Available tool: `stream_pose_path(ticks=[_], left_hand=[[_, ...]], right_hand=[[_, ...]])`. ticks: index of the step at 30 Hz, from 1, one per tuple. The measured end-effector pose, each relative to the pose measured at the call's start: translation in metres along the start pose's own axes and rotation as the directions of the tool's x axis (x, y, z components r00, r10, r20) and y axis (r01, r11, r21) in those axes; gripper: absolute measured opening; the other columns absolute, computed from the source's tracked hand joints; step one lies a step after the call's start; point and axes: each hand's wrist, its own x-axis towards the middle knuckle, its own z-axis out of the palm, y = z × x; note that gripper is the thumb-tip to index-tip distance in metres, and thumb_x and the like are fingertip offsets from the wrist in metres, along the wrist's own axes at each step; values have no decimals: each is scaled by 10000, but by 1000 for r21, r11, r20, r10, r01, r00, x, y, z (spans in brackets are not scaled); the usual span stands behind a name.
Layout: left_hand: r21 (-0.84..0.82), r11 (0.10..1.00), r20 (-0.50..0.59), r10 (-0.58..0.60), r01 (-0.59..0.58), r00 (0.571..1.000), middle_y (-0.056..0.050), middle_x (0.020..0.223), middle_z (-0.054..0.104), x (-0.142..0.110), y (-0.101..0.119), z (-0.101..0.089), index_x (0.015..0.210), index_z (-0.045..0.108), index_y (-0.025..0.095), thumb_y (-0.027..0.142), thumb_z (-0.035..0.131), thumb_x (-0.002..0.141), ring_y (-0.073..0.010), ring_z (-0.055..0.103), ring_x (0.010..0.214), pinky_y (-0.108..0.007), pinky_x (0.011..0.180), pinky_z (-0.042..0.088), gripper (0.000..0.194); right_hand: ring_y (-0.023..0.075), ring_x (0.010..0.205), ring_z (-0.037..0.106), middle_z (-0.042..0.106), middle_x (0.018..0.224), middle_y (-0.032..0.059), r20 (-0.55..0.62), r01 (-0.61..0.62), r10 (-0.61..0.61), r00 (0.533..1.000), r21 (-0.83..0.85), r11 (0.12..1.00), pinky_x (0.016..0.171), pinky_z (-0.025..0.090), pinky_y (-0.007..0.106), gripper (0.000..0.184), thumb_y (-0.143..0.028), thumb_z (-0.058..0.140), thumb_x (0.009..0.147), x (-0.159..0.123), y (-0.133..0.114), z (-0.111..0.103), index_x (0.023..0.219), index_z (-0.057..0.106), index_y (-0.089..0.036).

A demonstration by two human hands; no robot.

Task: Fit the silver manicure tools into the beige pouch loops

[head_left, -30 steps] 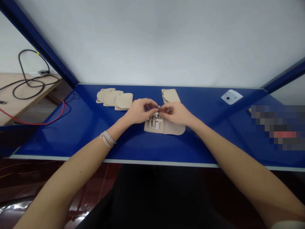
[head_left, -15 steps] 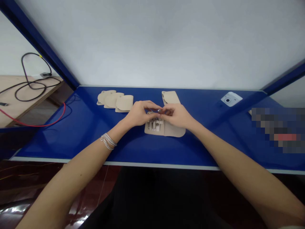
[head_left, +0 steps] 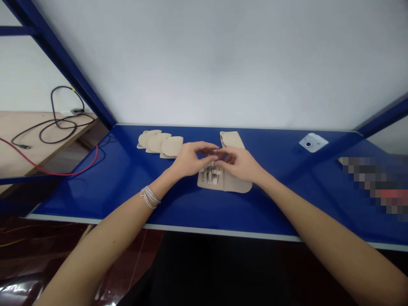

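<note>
An unfolded beige manicure case [head_left: 237, 183] lies on the blue table, its left half holding several silver nail tools [head_left: 209, 175] in loops. Just above its upper part, my left hand [head_left: 191, 160] and my right hand [head_left: 241, 163] meet at the fingertips. Both pinch a small shiny metal tool [head_left: 215, 151]; its exact kind is mostly covered by my fingers. Behind my right hand lies a folded beige case [head_left: 231, 139]. To the left of my left hand, three closed beige cases [head_left: 172, 146] overlap in a row.
A white instant camera [head_left: 314, 143] sits at the right rear of the blue table [head_left: 178, 208]. A blurred-out object [head_left: 372, 182] lies along the right side. Black cable [head_left: 57, 123] coils on a wooden table at left, and a red cable [head_left: 83, 171] loops over the blue table's left side.
The camera view has tilted, so the table sits lower in the picture. Both hands have risen slightly off the open case, with the small metal tool still between the fingertips.
</note>
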Motion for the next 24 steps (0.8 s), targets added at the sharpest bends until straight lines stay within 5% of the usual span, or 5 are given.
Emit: stream_pose_path(ticks=[7, 13, 24], left_hand=[[56, 998, -7, -35, 35, 999, -104, 931, 742, 1, -1, 0, 1065, 692, 128, 339, 696, 783, -186, 696, 837, -333, 809, 563, 352], [163, 985, -36, -52, 57, 998, -78, 830, 734, 1, 1, 0, 893, 709, 130, 429, 691, 778, -155, 642, 700, -291, 683, 526, 320], [128, 991, 4, -40, 39, 999, -74, 839, 731, 0, 5, -1, 935, 708, 141, 384, 688, 786, -153, 649, 720, -280, 678, 523, 286]], right_hand=[[144, 679, 584, 670, 865, 54, 22, 90, -89, 996, -64, 994, 633, 433, 264, 225, -349, 604, 835, -1, -5, -1, 941, 668, -161], [135, 662, 558, 657, 818, 47, 9, 91, -91, 996, -94, 991, 626, 419, 256, 153, -291, 592, 836, -2, -9, -3, 870, 648, -153], [149, 678, 599, 673, 917, 74, -41, 43, -44, 998, -34, 999, 635, 473, 289, 329, -345, 651, 790, -2, -9, 0, 1050, 647, -144]])
